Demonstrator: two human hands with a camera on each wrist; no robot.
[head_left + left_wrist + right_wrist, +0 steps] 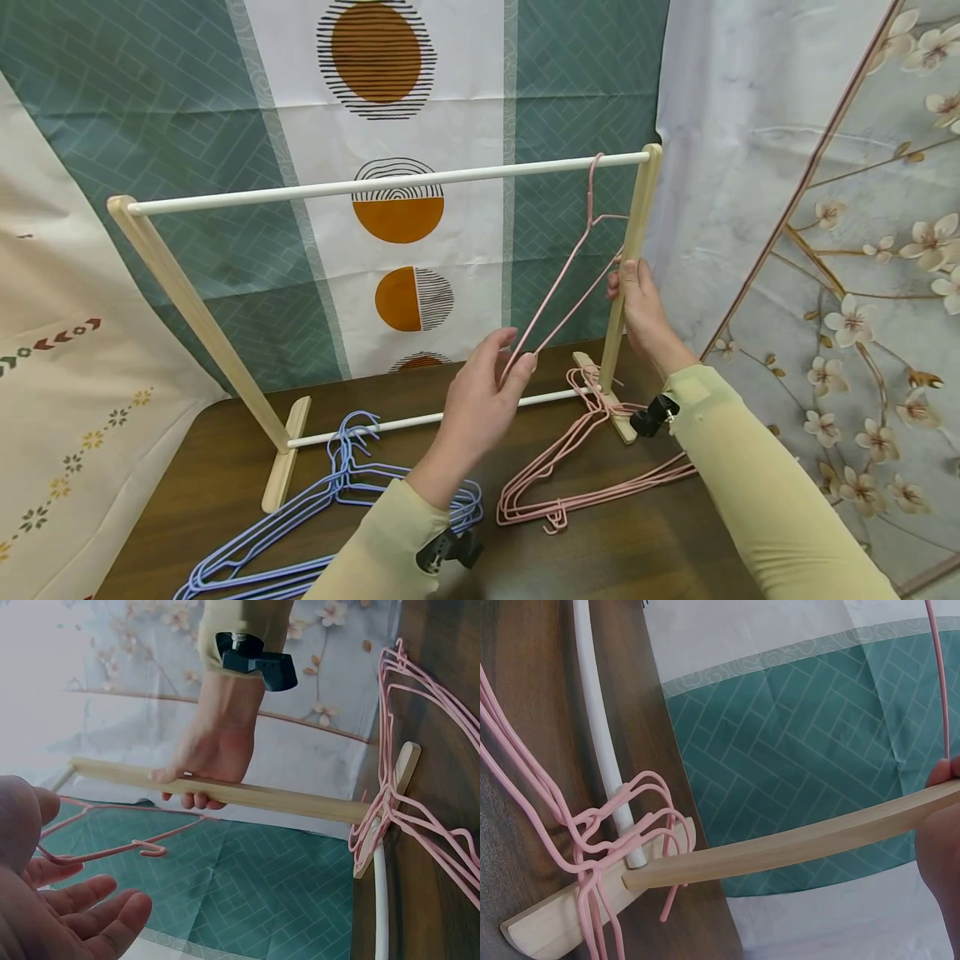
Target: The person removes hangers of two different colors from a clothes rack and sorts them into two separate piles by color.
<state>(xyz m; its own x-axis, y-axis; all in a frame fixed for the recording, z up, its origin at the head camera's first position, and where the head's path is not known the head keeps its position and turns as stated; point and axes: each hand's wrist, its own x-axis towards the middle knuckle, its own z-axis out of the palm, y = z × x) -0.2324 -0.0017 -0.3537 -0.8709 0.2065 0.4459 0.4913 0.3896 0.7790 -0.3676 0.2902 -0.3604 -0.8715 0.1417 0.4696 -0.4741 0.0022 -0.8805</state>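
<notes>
A pink clothes hanger (558, 275) hangs by its hook from the white top rail (390, 181) of a small garment rack, near the right end. My left hand (480, 404) holds the hanger's lower left corner between thumb and fingers; in the left wrist view the other fingers are spread loosely. My right hand (648, 312) grips the rack's right wooden post (636, 225), fingers curled behind it. The hanger's far corner reaches those fingers, and the right wrist view shows the pink wire (940, 682) meeting a fingertip. The post partly hides that end.
Several pink hangers (540, 479) lie stacked on the brown table (600, 550), hooks over the right foot (622, 427) and lower bar (420, 421). Several blue hangers (277, 525) lie at the left front, beside the left foot (287, 458). Patterned curtains (585, 75) surround the table.
</notes>
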